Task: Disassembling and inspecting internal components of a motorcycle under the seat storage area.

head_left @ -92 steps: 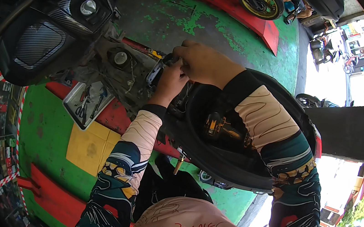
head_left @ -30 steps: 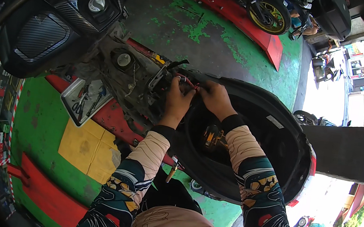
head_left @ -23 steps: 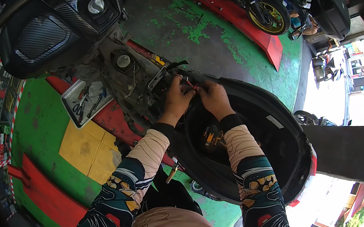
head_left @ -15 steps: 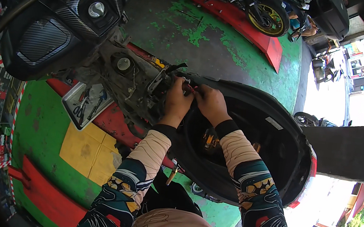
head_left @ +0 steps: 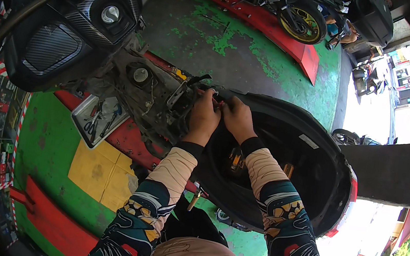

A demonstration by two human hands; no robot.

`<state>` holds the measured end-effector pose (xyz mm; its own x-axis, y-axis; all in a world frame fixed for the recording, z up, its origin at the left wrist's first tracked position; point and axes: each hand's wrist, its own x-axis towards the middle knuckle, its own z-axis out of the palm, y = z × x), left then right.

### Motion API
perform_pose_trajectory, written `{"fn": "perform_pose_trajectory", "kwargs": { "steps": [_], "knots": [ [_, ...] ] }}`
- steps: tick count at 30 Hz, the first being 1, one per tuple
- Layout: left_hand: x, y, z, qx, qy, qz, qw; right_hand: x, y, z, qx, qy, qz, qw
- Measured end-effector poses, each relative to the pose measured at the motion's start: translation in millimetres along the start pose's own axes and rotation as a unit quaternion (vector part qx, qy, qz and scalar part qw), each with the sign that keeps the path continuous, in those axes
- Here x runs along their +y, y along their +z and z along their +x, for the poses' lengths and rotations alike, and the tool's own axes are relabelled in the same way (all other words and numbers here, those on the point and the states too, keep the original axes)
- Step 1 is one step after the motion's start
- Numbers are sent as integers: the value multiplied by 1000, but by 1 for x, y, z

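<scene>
Over a partly stripped scooter, my left hand (head_left: 203, 120) and my right hand (head_left: 238, 121) meet at the front edge of the black under-seat bin (head_left: 313, 168). The fingers of both are closed in a pinch. Something small and reddish (head_left: 217, 104) shows between the fingertips, mostly hidden, so its kind is unclear. A small silvery part sits just beyond my left fingertips. To the left lies the scooter's bare frame (head_left: 160, 91) with a round cap (head_left: 140, 74). Inside the bin, by my right wrist, rests a yellow-and-black object (head_left: 236, 161).
A metal tray (head_left: 79, 128) with pliers and other hand tools sits on the red lift (head_left: 133, 142), left of the scooter. Flattened yellow cardboard (head_left: 98, 168) covers some green floor. Another motorcycle (head_left: 301, 24) stands on a red ramp beyond, near a crouching person (head_left: 349, 33).
My left hand has shifted slightly right and its fingers have turned a little. My right hand stays close beside it, still pinching. The whole view has moved slightly.
</scene>
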<state>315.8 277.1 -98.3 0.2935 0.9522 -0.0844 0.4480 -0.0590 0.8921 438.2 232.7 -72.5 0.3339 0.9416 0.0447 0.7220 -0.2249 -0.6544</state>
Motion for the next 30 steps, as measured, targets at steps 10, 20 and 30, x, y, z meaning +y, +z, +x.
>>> {"fn": "perform_pose_trajectory", "kwargs": {
  "steps": [10,20,30],
  "knots": [
    [19,-4,-3,8,60,109,992,-4,-1,8,-7,15,-33,999],
    [-17,-10,4,9,135,-18,991,-8,-4,6,-48,-61,-25,997],
    [-17,-10,7,-17,22,-89,996,-2,-6,7,-76,-65,-50,994]
  ]
}}
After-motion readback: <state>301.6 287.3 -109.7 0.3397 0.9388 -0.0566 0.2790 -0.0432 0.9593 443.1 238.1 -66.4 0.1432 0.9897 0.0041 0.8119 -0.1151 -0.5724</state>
